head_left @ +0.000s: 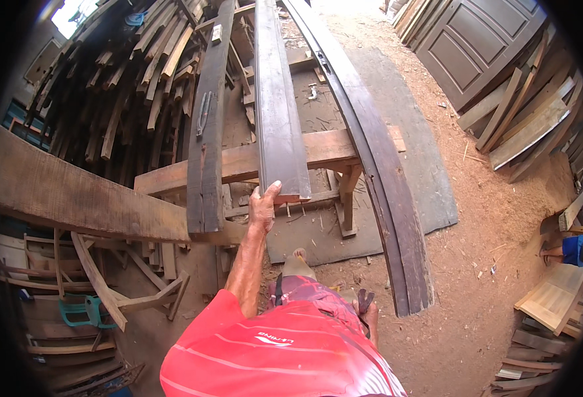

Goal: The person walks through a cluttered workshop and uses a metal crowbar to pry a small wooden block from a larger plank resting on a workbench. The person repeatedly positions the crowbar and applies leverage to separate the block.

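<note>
My left hand (263, 205) is closed on the near end of a long dark-brown wooden board (280, 126), thumb on top and fingers at its left edge. The board has a grooved edge and a reddish cut end. It lies across a wooden trestle beam (324, 147). Low beside my right leg, my right hand (370, 320) is closed round a dark forked thing (365, 301), whose kind I cannot make out. To the right, a long dark door-frame piece (384, 178) with a rebate rests on the same beam. A rough dark plank (206, 159) lies left of the board.
A metal tool (203, 114) lies on the left plank. Stacked timber (119, 86) fills the far left; a thick beam (86, 192) crosses nearer. A panelled door (473, 46) and offcuts stand at right. Another person's blue clothing (577, 250) shows at the right edge.
</note>
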Available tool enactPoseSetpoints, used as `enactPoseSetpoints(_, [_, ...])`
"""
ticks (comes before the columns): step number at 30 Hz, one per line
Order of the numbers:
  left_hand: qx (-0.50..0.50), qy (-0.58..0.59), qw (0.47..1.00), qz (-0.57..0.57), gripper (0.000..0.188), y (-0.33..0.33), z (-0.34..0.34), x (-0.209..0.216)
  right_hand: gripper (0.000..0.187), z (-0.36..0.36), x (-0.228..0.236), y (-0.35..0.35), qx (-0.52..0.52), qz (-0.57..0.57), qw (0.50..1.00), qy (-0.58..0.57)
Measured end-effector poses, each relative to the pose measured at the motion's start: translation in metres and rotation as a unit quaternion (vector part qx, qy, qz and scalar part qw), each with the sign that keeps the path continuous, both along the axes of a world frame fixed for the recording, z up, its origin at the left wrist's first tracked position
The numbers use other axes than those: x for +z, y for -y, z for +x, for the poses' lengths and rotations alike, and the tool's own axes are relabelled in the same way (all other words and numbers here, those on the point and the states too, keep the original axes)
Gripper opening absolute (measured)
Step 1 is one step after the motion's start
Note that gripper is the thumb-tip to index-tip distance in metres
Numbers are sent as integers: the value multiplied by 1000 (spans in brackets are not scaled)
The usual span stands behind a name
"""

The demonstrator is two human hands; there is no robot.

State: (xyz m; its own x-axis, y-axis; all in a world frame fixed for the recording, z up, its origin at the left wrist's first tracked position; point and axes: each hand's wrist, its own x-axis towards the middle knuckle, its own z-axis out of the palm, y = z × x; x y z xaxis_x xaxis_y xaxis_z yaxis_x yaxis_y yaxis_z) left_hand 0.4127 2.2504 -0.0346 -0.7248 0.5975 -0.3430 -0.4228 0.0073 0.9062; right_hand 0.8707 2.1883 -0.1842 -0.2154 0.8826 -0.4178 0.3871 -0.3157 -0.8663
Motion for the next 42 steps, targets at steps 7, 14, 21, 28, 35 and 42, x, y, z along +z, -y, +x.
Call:
enactPoseSetpoints(7, [33, -267, 943, -197, 54, -32, 38, -5, 13, 16, -9, -8, 11, 17, 1000, 14])
enactPoseSetpoints(14, [44, -334, 901, -272, 66, -86, 96, 0, 14, 17, 38, -17, -4, -13, 1000, 21])
enactPoseSetpoints(21, [-44, -317, 915, -246, 60, -79, 85, -3, 18, 29, 23, -17, 32, -51, 998, -24])
enactPoseSetpoints(28, [-132, -261, 953, -74, 63, -53, 53, -8, 18, 32, 10, -18, 146, 91, 985, 6])
enactPoseSetpoints(35, [-93, -126, 987, -18, 62, -44, 61, -27, 18, 58, -28, -2, 105, 15, 994, -31])
enactPoseSetpoints(42, [-74, -101, 983, -138, 55, 44, 129, -84, 20, 72, 6, 10, 212, 155, 964, 37])
